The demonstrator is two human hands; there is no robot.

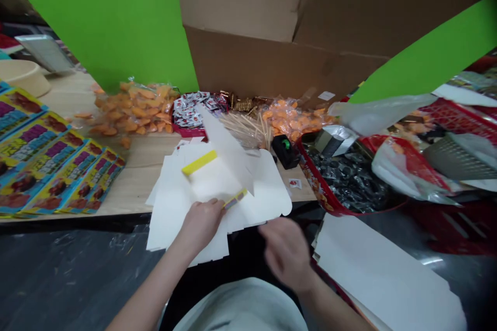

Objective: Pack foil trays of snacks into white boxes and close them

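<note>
A partly folded carton [227,152], white inside with yellow edge strips, stands on a pile of flat white card sheets [171,201] at the table's front. My left hand [204,222] has its fingers closed on the carton's near yellow flap. One white panel of the carton tilts up and is blurred. Lower right of the carton, apart from it, my right hand [287,253] hovers past the table edge. Motion smears its bent fingers, and I cannot make out anything in them.
Finished-looking printed boxes [54,165] line the left. Behind are bagged orange pieces [135,108], sachets [194,108], wooden sticks [248,129] and a black tape dispenser [285,151]. A red tray [337,212] of dark packets stands right; white card sheets [388,274] lie below it.
</note>
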